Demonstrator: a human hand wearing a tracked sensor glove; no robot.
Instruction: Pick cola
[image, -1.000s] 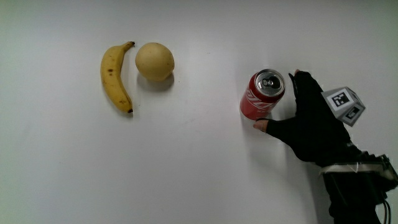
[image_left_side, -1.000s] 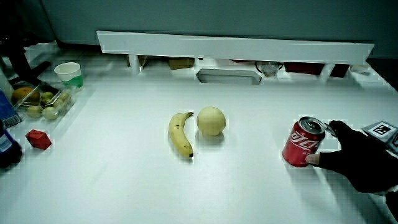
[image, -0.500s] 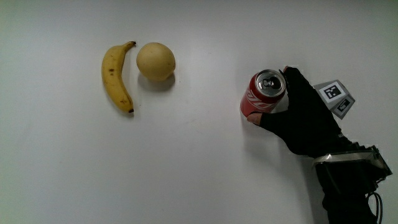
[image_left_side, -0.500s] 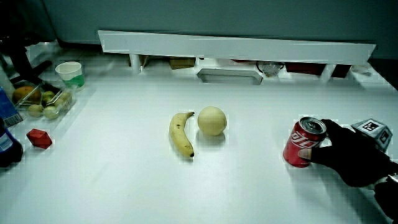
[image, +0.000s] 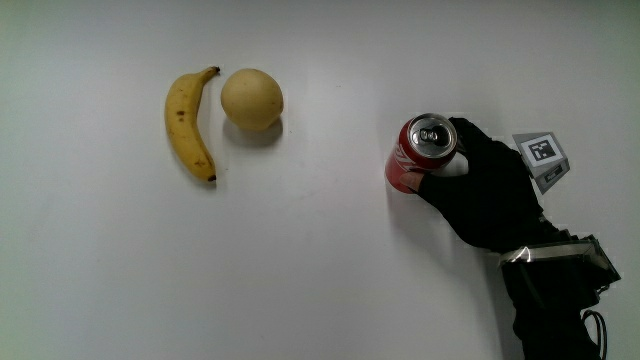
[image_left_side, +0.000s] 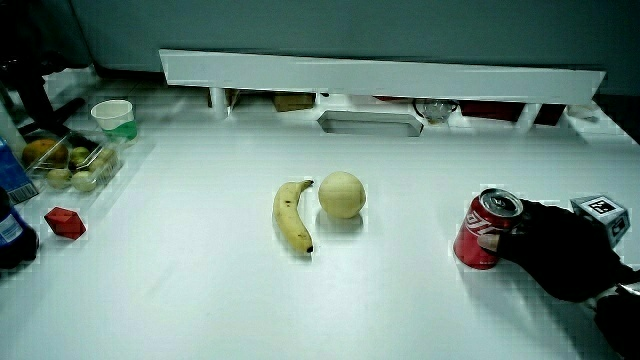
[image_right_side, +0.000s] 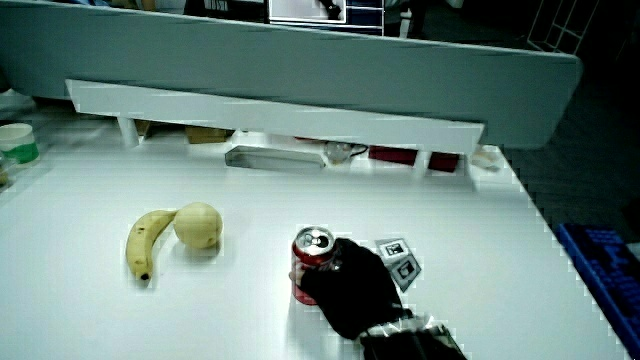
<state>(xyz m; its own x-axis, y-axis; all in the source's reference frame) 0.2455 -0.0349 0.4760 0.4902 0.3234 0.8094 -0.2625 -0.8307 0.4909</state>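
The hand (image: 480, 190) wraps the cola can (image: 420, 155), which stands alone on the white table (image: 320, 270). The banana (image: 188, 122) and round yellow fruit (image: 251, 99) lie well apart from it, with bare table between.

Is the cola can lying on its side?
No, the cola can stands upright on the table, its top facing up, with the hand wrapped around it.

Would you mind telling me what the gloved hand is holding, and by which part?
The hand has its grip around the side of the upright cola can, which stands on the table.
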